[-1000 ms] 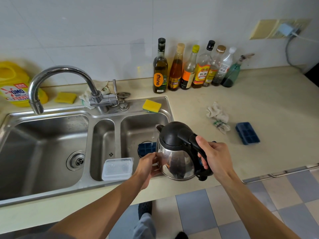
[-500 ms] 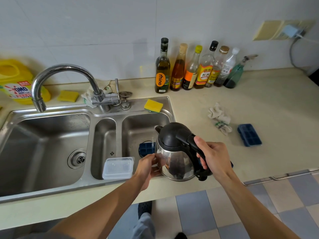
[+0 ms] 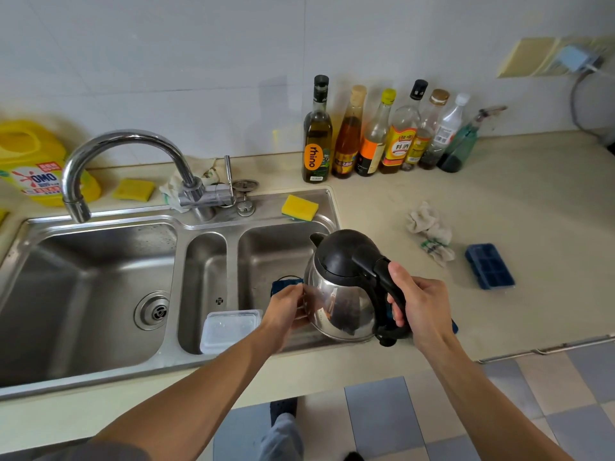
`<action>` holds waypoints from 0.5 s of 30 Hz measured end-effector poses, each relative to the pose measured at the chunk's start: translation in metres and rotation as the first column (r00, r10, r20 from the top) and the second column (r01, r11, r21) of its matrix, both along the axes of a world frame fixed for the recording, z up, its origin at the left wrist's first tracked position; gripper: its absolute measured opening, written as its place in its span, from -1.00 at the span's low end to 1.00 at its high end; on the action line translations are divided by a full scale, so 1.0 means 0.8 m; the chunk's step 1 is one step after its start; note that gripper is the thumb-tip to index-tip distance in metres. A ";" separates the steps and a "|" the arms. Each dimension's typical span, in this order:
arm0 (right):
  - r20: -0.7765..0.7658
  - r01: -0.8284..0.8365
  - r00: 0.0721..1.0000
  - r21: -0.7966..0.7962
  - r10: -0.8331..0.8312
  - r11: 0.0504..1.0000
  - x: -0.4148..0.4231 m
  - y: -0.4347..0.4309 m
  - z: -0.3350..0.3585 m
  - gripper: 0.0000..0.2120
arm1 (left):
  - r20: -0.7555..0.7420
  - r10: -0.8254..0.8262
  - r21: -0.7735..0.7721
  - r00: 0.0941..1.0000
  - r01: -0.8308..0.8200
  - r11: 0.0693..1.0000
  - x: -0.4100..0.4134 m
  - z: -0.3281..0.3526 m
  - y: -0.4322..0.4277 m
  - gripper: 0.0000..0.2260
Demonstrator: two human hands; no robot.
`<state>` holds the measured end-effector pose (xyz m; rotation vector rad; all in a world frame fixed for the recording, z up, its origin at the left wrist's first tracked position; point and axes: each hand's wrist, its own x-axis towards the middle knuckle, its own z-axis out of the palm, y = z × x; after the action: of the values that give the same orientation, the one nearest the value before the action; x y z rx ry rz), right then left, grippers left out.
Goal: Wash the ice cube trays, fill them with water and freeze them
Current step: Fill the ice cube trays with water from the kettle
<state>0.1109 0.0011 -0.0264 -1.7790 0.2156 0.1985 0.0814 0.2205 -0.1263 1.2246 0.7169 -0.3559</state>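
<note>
Kettle [image 3: 342, 287] over near edge of right basin [image 3: 276, 247], spout pointing far-left, handle wrapped by fingers of right hand [image 3: 419, 307]. Ice cube tray [image 3: 287, 283] in basin, just beyond left hand [image 3: 286, 311]; fingers curled at its edge, hold not clear enough to tell. Second tray [image 3: 489, 266] on counter [image 3: 499, 201], well apart to the right.

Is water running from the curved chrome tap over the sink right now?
No: nothing flows from the spout of the curved chrome tap, which hangs over the left basin of the steel sink.
</note>
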 end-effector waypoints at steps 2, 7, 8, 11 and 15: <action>-0.011 0.040 0.999 0.026 -0.040 0.999 0.007 0.000 -0.005 -0.39 | 0.012 -0.028 0.045 1.000 0.028 0.999 0.018 0.005 0.002 -0.62; -0.030 0.138 0.990 0.085 -0.135 0.987 0.035 0.005 -0.011 -0.40 | 0.162 -0.076 0.293 0.984 0.025 0.956 0.064 0.025 0.019 -0.84; -0.030 0.152 0.988 0.081 -0.150 0.985 0.042 0.007 -0.012 -0.39 | 0.206 -0.087 0.327 0.975 0.015 0.945 0.072 0.031 0.023 -0.87; -0.037 0.215 0.976 0.107 -0.213 0.971 0.066 0.010 -0.012 -0.43 | 0.333 -0.155 0.315 0.930 0.045 0.948 0.099 0.051 0.023 -0.86; -0.044 0.277 0.961 0.150 -0.273 0.949 0.102 0.007 -0.012 -0.51 | 0.366 -0.304 0.330 0.879 0.183 0.926 0.139 0.067 0.013 -0.82</action>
<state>0.1928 0.0071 -0.0363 -1.5734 0.4498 0.0332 0.1926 0.2312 -0.0730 1.6136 0.2463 -0.1924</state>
